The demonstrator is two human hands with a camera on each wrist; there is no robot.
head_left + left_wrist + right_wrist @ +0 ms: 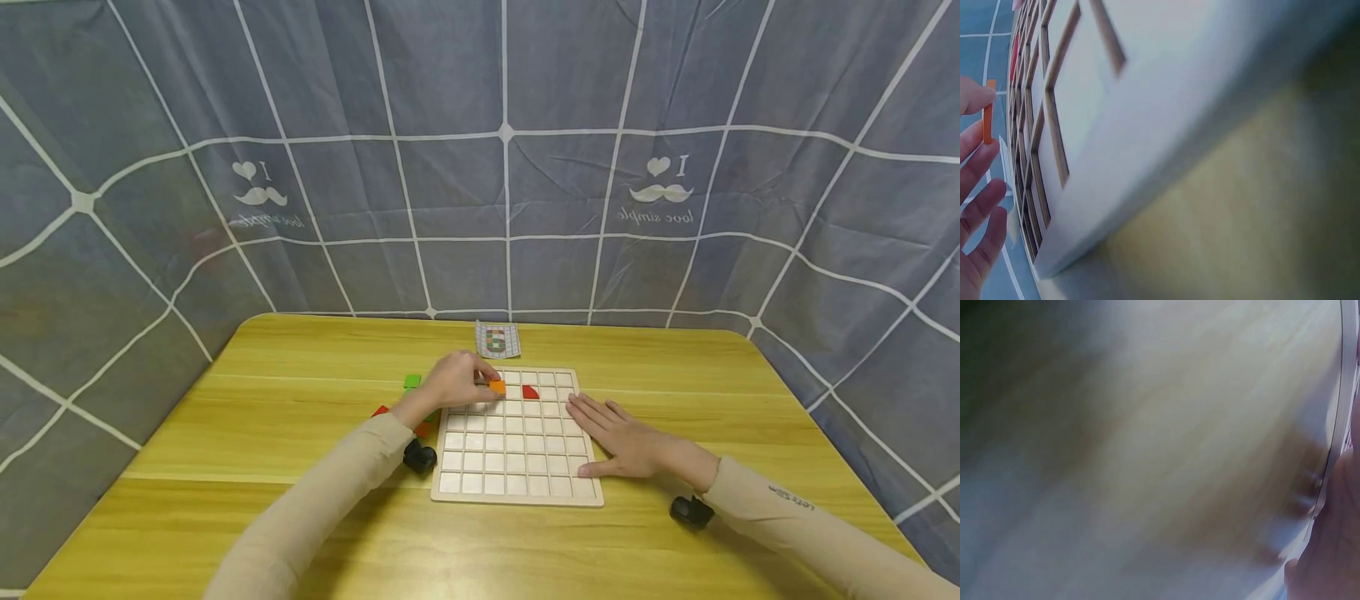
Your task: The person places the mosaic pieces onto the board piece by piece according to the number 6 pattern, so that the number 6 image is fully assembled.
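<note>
A pale wooden grid board (517, 502) lies on the table. Near its far edge my left hand (455, 380) pinches an orange square tile (497, 387) between thumb and index finger. In the left wrist view the orange tile (987, 112) is seen edge-on, just off the grid, with the other fingers (985, 212) spread loosely. To the right of that tile a red quarter-round tile (530, 392) sits in a cell of the board. My right hand (626, 437) rests flat at the board's right edge, fingers straight; the right wrist view shows only part of this hand (1325, 550).
Left of the board, partly behind the left forearm, lie loose tiles: a green tile (412, 381), a red tile (380, 411) and an orange tile (423, 430). A printed pattern card (497, 340) lies beyond the board. A grey patterned curtain (465, 192) surrounds the wooden table (300, 367).
</note>
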